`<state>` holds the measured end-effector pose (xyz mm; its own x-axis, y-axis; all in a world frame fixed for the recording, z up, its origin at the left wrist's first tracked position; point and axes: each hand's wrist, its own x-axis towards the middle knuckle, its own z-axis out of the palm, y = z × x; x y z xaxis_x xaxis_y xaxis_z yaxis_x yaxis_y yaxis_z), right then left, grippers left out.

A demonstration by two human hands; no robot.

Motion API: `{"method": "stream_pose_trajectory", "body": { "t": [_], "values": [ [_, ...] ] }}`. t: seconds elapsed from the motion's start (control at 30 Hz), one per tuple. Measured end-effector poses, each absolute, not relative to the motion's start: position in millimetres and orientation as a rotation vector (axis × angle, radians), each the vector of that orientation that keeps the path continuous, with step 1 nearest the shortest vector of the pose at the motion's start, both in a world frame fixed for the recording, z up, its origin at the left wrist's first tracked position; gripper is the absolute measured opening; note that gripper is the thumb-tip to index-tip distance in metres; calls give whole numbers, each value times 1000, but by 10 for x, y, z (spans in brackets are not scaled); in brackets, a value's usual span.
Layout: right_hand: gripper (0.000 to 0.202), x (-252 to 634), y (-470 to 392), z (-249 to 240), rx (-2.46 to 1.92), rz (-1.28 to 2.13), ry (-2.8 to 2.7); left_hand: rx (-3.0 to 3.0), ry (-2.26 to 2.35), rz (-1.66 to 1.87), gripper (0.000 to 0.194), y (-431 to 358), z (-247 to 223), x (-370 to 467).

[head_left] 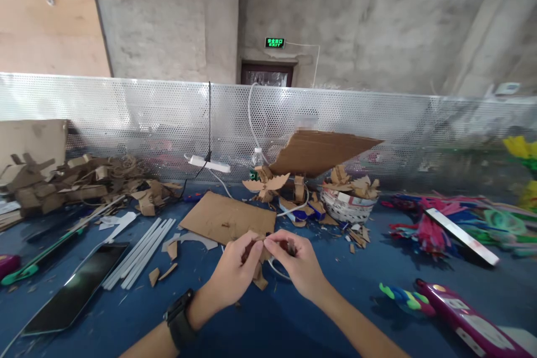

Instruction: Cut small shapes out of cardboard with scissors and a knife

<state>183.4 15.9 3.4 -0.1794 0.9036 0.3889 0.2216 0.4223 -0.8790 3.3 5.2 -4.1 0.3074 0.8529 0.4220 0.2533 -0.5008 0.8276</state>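
Both hands meet near the middle of the blue surface [293, 319]: left hand [232, 271] and right hand [296, 265] pinch one small cardboard piece [260, 268] between them. Just beyond lies a flat cardboard sheet [226, 218], barely cut; farther off stands a finished cardboard bird [266, 182] among scraps.

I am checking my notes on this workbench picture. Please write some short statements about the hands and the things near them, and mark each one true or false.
1. Both hands hold one small cardboard piece together. True: the left hand and the right hand meet on it.
2. The left wrist is bare. False: it wears a black watch.
3. A dark tablet lies flat on the blue table, left of the hands. True.
4. The white basket is empty. False: cardboard scraps fill it.
5. The white glue sticks stand upright. False: they lie flat beside the tablet.
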Motion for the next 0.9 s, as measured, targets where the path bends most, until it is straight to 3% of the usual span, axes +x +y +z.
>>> {"method": "stream_pose_trajectory", "body": {
  "t": [0.27, 0.37, 0.47, 0.9],
  "values": [
    [58, 1828, 245, -26, -922, 1271, -1571, 1922, 1002, 1198, 33, 136, -68, -22],
    [58, 1827, 248, -18, -879, 1336, -1544, 1741, 880, 1216, 43, 208, -80, -33],
    [56, 1821, 220, 12, -868, 1307, -1563, 1523, 790, 1204, 53, 241, -62, -35],
    [52, 1961, 195, 50, -958, 923, -1760, 1297, 651, 1233, 52, 167, 25, -13]
  ]
}}
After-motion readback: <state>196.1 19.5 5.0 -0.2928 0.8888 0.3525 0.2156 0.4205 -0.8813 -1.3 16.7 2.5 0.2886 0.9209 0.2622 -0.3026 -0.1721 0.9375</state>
